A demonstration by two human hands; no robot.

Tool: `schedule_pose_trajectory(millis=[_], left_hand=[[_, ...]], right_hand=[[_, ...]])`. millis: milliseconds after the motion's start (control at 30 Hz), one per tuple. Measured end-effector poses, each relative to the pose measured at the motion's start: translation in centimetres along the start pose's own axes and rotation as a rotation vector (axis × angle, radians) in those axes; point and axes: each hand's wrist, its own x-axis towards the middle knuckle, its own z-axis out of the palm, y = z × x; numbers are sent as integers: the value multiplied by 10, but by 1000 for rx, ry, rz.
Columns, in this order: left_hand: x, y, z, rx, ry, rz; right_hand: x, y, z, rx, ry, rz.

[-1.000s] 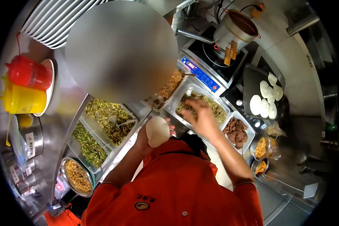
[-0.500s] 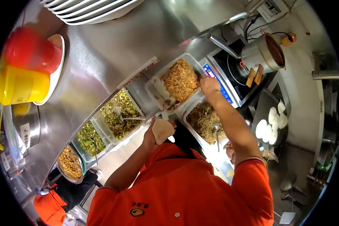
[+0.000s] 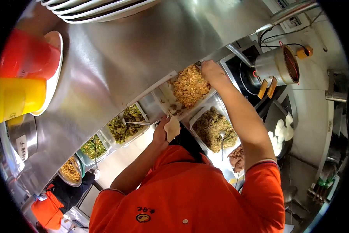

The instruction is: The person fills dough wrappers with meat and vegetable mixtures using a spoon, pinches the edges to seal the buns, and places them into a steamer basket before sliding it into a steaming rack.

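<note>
My left hand (image 3: 161, 133) is closed around the edge of a pale, flat piece of flatbread (image 3: 172, 128), held tilted in front of the containers. My right hand (image 3: 213, 73) is curled into a fist at the far right corner of a clear tub of orange-brown chopped filling (image 3: 190, 86). A small dark bit shows beside its fingers, but what it grips is hidden. Below my right forearm lies a tub of brownish shredded filling (image 3: 211, 130) with a spoon (image 3: 222, 145) in it. Left of my left hand is a tub of chopped green filling (image 3: 126, 126), also with a spoon.
A steel shelf (image 3: 143, 50) overhangs the tubs, with stacked white plates (image 3: 100, 13) and red and yellow containers (image 3: 19, 97). At right, a pot (image 3: 273, 66) stands by an induction cooker (image 3: 242, 77); pale flatbreads (image 3: 285, 132) lie on a griddle. Another person's orange shirt (image 3: 48, 209) shows lower left.
My right hand has moved from the orange-brown filling tub's right side toward its far corner. The flatbread in my left hand has tilted and shows narrower. The whole view has shifted slightly.
</note>
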Motion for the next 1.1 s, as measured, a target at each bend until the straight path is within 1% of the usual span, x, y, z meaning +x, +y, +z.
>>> schedule_pose_trajectory(millis=[33, 67, 100, 133, 167, 200, 233, 267, 367, 433, 467, 533, 567, 633, 667, 733, 767, 833, 867, 933, 967, 1000, 1067, 1100], left_hand=[[0, 1, 1, -52, -27, -35], [1, 1, 2, -104, -55, -68], [-7, 3, 14, -74, -4, -41], [-5, 2, 13, -80, 1, -35], [-4, 1, 10, -93, -32, -45], [-3, 2, 10, -106, -65, -54], [-2, 0, 9, -184, -64, -81], [-2, -2, 9, -194, -60, -80], [2, -7, 5, -236, -104, -68], [4, -2, 2, -287, -163, -132], [6, 1, 2, -282, -167, -125], [4, 0, 2, -317, -213, -102], [3, -1, 1, -319, -210, -101], [5, 1, 2, -288, -178, -137], [5, 2, 3, -283, -180, -137], [2, 3, 2, -244, -164, -151], [3, 2, 4, -242, -164, -155], [4, 1, 9, -283, -135, -122], [3, 1, 11, -282, -138, -124], [-2, 6, 13, -172, -67, -101], [-1, 7, 11, -172, -67, -101], [1, 5, 6, -172, -98, -103], [2, 3, 5, -174, -134, -110], [0, 4, 8, -179, -74, -115]], right_hand=[[11, -6, 2, 136, -14, 121], [18, -7, 3, 136, -14, 115], [23, -9, 1, 66, -81, 16], [28, -11, 1, -6, -150, -84], [31, -13, 1, -8, -155, -92], [34, -14, 2, -55, -67, -169], [33, -14, 7, -102, 13, -244], [34, -13, 9, -106, 6, -251], [16, -21, -12, -141, 13, -299], [14, -30, -14, -7, 51, -228], [14, -31, -16, -6, 60, -231], [2, -33, -14, 141, 145, -266], [-4, -33, -12, 143, 142, -269], [-18, -36, -24, 68, 56, -309], [-22, -38, -33, 70, 60, -307], [-33, -44, -43, -78, -229, -306], [-43, -47, -38, -77, -229, -302], [-68, -53, -23, 0, -23, -495], [-74, -57, -22, -1, -23, -491], [-89, -73, -38, -43, -346, -458], [-101, -77, -49, -5, -275, -418], [-101, -76, -62, -4, -275, -416], [-91, -65, -81, -134, -371, -305], [-85, -52, -77, -140, -193, -260]])
